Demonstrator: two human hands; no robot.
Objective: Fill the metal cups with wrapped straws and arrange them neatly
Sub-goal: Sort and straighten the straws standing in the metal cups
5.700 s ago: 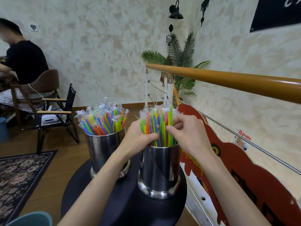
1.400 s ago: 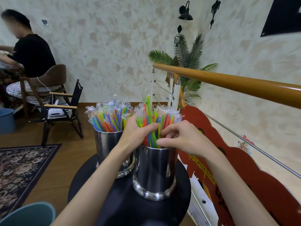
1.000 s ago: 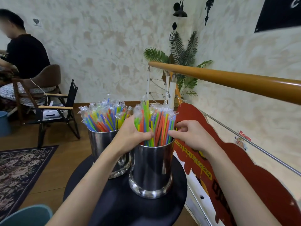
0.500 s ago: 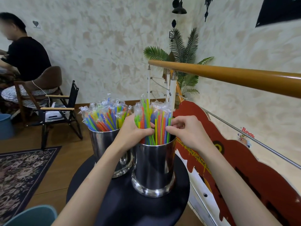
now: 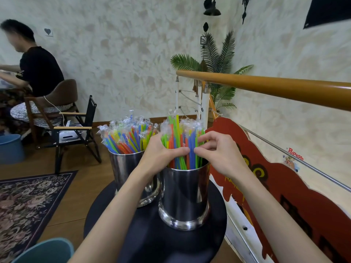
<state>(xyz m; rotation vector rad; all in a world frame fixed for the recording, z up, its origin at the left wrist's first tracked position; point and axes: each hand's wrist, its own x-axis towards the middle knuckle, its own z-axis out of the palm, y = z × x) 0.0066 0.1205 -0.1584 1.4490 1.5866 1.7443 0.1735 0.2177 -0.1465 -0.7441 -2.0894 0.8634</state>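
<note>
Head view, L to R: far-left metal cup (image 5: 126,168) full of wrapped straws (image 5: 127,137) on round black table (image 5: 152,240). Left hand (image 5: 161,152) curls round left side of straw bundle (image 5: 180,141) in near cup (image 5: 183,196). Right hand (image 5: 218,154), fingers half-curled, spread, tips pinching straws on bundle's right. Vs. 0.5 s ago: hands closer together, thumbs nearly touching.

A round black table (image 5: 152,240) carries two metal cups (image 5: 183,196) (touching, both straw-filled).
</note>
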